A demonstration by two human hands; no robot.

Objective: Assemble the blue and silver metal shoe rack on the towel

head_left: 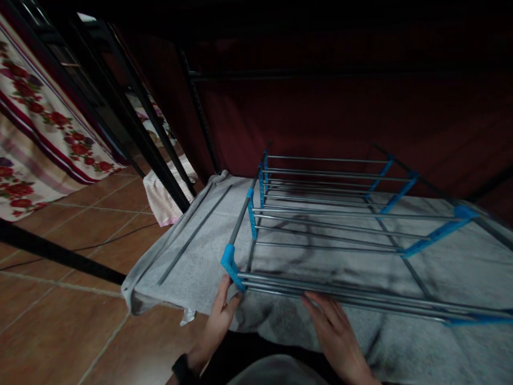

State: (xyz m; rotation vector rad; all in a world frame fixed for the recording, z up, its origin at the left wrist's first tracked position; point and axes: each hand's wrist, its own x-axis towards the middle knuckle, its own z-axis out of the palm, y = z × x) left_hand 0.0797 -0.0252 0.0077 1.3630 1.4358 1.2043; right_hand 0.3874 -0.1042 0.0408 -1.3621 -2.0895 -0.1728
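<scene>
A rack of grey metal rods point(320, 217) and blue plastic brackets point(430, 240) lies across the grey blanket. My left hand point(219, 313) grips the lower end of the near-left blue corner bracket point(229, 262), index finger behind it and thumb in front. Several parallel rods point(280, 283) run right from that bracket to another blue bracket point(476, 319) at the right edge. My right hand point(334, 334) reaches up to these near rods with fingers stretched out, the tips touching their lower side. Its thumb is hidden. A grey pole point(239, 219) rises from the held corner through the left brackets.
One loose grey pole point(196, 232) lies on the blanket point(176, 267) left of the rack. Black frame posts point(160, 171) stand at the left, and a dark red cloth point(320, 117) hangs behind. Tiled floor point(48, 326), a thin cable and a striped cloth point(160, 198) are beyond the blanket.
</scene>
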